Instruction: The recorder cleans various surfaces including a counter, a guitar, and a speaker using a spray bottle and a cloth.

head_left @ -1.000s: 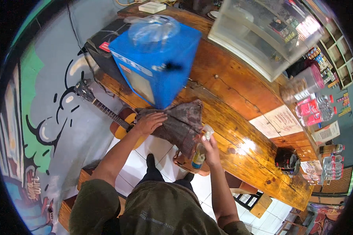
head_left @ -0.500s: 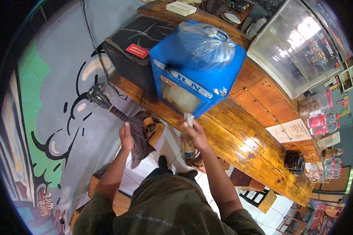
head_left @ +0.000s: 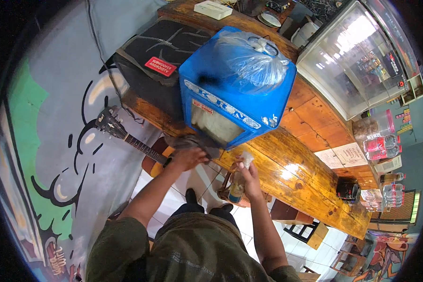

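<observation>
My left hand (head_left: 189, 159) is closed on a dark cloth (head_left: 185, 141), held against the front of a blue box (head_left: 242, 101) near its lower left corner. The box has a clouded window (head_left: 215, 124) and stands on the wooden counter. In my right hand (head_left: 252, 178) is a clear bottle (head_left: 237, 184) with a whitish top (head_left: 246, 159), gripped near its neck. It hangs tilted in front of the counter's edge, to the right of the cloth. A clear plastic bag (head_left: 256, 63) rests on top of the box.
A black speaker box (head_left: 162, 44) stands left of the blue box. A guitar (head_left: 141, 145) leans between wall and counter. The wooden counter (head_left: 286, 162) runs right, with a glass-fronted case (head_left: 345, 61) and water bottles (head_left: 380, 146) along its far side. Chairs stand on the tiled floor.
My left hand has carried the cloth right and up to the blue box's front. My right hand has shifted slightly right and down with the bottle.
</observation>
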`<action>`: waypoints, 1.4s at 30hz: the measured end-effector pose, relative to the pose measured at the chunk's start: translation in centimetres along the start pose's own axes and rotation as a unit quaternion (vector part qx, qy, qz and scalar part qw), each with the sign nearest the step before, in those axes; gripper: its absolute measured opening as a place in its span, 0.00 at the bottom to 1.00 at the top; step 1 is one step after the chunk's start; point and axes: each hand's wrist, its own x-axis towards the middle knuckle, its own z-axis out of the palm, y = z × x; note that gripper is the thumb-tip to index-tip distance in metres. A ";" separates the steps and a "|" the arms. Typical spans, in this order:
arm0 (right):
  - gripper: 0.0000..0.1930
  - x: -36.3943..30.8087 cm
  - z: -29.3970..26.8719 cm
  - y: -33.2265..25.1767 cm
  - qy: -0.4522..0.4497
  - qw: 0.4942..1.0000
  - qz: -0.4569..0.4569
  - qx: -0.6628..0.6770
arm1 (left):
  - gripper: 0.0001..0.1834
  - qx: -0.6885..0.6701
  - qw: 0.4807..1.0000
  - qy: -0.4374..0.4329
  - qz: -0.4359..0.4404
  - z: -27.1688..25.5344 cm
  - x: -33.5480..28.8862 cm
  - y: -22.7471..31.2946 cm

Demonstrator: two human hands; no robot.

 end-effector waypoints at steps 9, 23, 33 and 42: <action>0.22 0.5 3.0 0.0 -0.048 0.998 0.033 0.017 | 0.17 0.071 0.955 0.240 -0.159 0.2 -1.7 -2.4; 0.14 1.1 4.6 0.1 -0.073 0.997 0.014 0.029 | 0.12 0.156 0.960 0.212 -0.099 2.4 -2.2 -3.2; 0.17 -2.3 0.0 2.2 0.018 0.999 0.037 0.013 | 0.10 0.093 0.947 0.273 -0.145 3.6 0.0 1.8; 0.19 -1.9 -0.2 2.0 0.020 0.999 0.021 0.025 | 0.18 0.059 0.996 0.059 -0.024 8.7 0.8 7.1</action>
